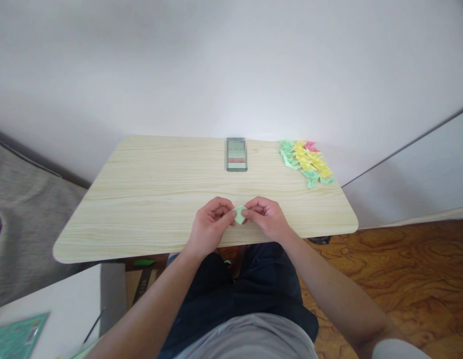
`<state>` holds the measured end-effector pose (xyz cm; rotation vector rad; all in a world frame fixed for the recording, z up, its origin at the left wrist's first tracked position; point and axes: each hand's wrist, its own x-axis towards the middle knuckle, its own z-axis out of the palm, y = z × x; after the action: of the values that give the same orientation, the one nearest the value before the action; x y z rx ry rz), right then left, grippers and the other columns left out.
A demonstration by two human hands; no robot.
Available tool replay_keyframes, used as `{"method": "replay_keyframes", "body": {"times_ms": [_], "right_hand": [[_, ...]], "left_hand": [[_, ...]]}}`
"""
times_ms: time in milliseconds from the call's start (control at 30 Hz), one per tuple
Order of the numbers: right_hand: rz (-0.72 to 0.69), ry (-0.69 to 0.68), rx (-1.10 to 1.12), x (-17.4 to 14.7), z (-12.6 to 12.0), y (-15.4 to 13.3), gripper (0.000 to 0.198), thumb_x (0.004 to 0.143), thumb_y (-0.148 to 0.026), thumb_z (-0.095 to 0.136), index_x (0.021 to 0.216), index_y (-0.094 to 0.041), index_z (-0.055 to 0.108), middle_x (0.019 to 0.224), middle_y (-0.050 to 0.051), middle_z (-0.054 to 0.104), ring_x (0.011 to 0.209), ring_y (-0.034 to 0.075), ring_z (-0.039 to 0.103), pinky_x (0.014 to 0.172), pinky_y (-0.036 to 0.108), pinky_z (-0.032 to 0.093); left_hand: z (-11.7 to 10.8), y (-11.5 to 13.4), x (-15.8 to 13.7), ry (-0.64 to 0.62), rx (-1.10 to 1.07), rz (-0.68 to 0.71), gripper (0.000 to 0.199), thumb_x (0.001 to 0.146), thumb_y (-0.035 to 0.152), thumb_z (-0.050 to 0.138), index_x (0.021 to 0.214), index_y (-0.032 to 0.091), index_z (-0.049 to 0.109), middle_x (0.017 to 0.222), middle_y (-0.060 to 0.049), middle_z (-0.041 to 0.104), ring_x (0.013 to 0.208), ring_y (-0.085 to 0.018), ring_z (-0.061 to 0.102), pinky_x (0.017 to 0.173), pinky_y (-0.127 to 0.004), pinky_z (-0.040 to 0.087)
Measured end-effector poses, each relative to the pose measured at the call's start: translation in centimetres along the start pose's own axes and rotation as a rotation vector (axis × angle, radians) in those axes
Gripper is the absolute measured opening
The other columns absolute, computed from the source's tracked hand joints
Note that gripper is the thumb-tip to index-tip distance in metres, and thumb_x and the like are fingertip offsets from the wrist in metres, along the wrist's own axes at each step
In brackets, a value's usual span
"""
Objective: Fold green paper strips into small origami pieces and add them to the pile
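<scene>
Between my hands, over the front part of the table, is a small light green folded paper (239, 215) with a diamond outline. My left hand (213, 222) pinches its left corner between thumb and fingers. On the opposite corner, my right hand (266, 216) grips it the same way. The fingertips behind the paper are partly hidden. Toward the back right of the table lies a cluster of folded paper pieces (305, 158) in green, yellow and pink.
A phone (237, 155) with a blurred screen lies at the back middle of the pale wooden table (152, 199). The wall rises right behind. At lower left, a white box (63, 294) carries a green packet (19, 335). Grey fabric (33, 214) hangs at the left.
</scene>
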<state>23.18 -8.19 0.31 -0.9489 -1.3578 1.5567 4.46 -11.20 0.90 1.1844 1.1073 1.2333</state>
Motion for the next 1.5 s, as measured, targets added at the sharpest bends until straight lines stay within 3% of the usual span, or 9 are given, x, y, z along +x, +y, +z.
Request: {"method": "replay_keyframes", "body": {"times_ms": [167, 500, 867, 1033, 1233, 1500], "right_hand": [[-0.04, 0.054, 0.038, -0.1, -0.1, 0.1, 0.023, 0.077, -0.039, 0.085, 0.087, -0.021, 0.074, 0.076, 0.001, 0.078, 0.066, 0.017, 0.073, 0.067, 0.031, 0.059], [-0.077, -0.003, -0.032, -0.3, -1.3, -0.4, 0.012, 0.083, -0.033, 0.078, 0.09, -0.024, 0.08, 0.078, 0.001, 0.079, 0.077, 0.019, 0.075, 0.08, 0.035, 0.059], [-0.082, 0.001, -0.02, -0.5, -1.2, -0.5, 0.011, 0.084, -0.031, 0.076, 0.089, -0.023, 0.081, 0.077, 0.002, 0.079, 0.077, 0.02, 0.075, 0.08, 0.036, 0.059], [-0.054, -0.021, -0.007, -0.4, -1.1, -0.8, 0.02, 0.088, -0.037, 0.074, 0.101, -0.022, 0.077, 0.08, 0.002, 0.079, 0.078, 0.02, 0.075, 0.081, 0.036, 0.058], [-0.019, -0.035, -0.07, -0.1, -0.7, -1.3, 0.026, 0.087, -0.044, 0.074, 0.079, -0.02, 0.075, 0.073, 0.003, 0.077, 0.07, 0.019, 0.073, 0.075, 0.034, 0.058], [-0.042, -0.026, -0.042, -0.2, -0.7, -1.0, 0.019, 0.087, -0.037, 0.075, 0.081, -0.019, 0.076, 0.073, 0.002, 0.077, 0.071, 0.017, 0.071, 0.074, 0.03, 0.055]], "left_hand": [[0.1, 0.2, 0.2, -0.039, -0.099, 0.015, 0.015, 0.084, 0.028, 0.075, 0.092, 0.019, 0.067, 0.071, 0.0, 0.069, 0.065, -0.014, 0.066, 0.066, -0.026, 0.05], [-0.1, -0.4, 0.2, -0.001, -0.137, 0.069, 0.006, 0.084, 0.025, 0.074, 0.085, 0.019, 0.074, 0.081, -0.002, 0.069, 0.072, -0.016, 0.069, 0.073, -0.03, 0.053], [-0.3, -0.8, 0.1, 0.007, -0.168, 0.07, 0.004, 0.084, 0.019, 0.072, 0.084, 0.02, 0.075, 0.072, -0.002, 0.073, 0.071, -0.018, 0.069, 0.077, -0.032, 0.051], [-0.2, -0.7, -0.1, 0.03, -0.122, 0.104, 0.003, 0.085, 0.02, 0.072, 0.085, 0.019, 0.075, 0.076, -0.002, 0.074, 0.073, -0.017, 0.069, 0.078, -0.031, 0.051], [0.2, -0.2, -0.4, 0.058, -0.096, 0.132, 0.001, 0.084, 0.019, 0.074, 0.084, 0.019, 0.075, 0.08, -0.001, 0.073, 0.074, -0.015, 0.07, 0.076, -0.029, 0.053], [0.3, -0.3, -0.4, 0.051, -0.067, 0.175, 0.001, 0.086, 0.019, 0.073, 0.085, 0.019, 0.074, 0.081, -0.001, 0.073, 0.075, -0.015, 0.07, 0.076, -0.027, 0.054]]}}
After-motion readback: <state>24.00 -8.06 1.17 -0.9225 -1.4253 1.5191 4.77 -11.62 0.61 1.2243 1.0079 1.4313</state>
